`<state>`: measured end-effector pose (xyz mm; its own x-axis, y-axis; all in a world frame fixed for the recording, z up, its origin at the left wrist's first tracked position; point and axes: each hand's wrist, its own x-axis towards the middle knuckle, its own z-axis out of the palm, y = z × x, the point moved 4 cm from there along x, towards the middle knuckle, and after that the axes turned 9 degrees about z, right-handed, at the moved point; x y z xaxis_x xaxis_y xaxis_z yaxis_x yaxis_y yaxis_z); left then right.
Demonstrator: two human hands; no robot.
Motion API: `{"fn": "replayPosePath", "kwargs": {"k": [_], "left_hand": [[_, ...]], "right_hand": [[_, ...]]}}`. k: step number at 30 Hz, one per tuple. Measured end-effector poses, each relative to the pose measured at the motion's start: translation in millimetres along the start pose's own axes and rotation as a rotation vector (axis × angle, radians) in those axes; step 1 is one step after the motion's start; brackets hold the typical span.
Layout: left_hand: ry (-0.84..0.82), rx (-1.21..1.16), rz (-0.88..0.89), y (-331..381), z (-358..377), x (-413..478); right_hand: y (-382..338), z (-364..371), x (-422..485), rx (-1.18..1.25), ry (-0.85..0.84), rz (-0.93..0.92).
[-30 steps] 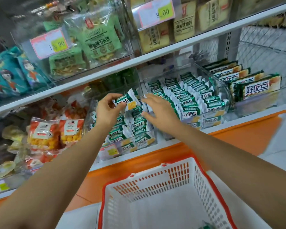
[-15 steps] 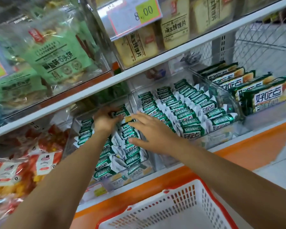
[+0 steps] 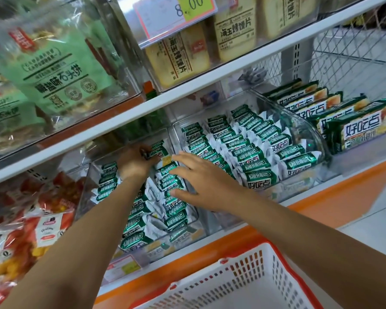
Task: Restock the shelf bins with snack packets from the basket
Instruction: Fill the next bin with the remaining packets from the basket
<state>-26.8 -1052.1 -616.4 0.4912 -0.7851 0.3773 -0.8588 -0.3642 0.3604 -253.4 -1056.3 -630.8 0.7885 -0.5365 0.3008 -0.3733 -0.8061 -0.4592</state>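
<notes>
Both our hands are inside the clear plastic shelf bin (image 3: 85,192) on the lower shelf. Our left hand (image 3: 135,162) pinches a green-and-white foil snack packet (image 3: 158,150) at the bin's far end. Our right hand (image 3: 201,186), fingers straight and spread, rests flat on the right-hand row of matching packets (image 3: 175,210). The held packet lies crosswise, with its long axis running left to right like the rows, just beyond and left of the right hand. The left hand already has it, so we judge that hand will seat it behind the row while the right steadies the stack. The white plastic basket with a red rim (image 3: 243,270) sits below, near us.
</notes>
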Motion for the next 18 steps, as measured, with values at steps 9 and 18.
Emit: {"fn": "replayPosePath", "kwargs": {"k": [9, 18], "left_hand": [[0.011, -0.038, 0.054, 9, -16, -15], [0.054, -0.047, 0.192, 40, -51, -65]], "right_hand": [[-4, -2, -2, -0.026, -0.016, 0.004], [-29, -41, -36, 0.011, 0.047, -0.054]]}}
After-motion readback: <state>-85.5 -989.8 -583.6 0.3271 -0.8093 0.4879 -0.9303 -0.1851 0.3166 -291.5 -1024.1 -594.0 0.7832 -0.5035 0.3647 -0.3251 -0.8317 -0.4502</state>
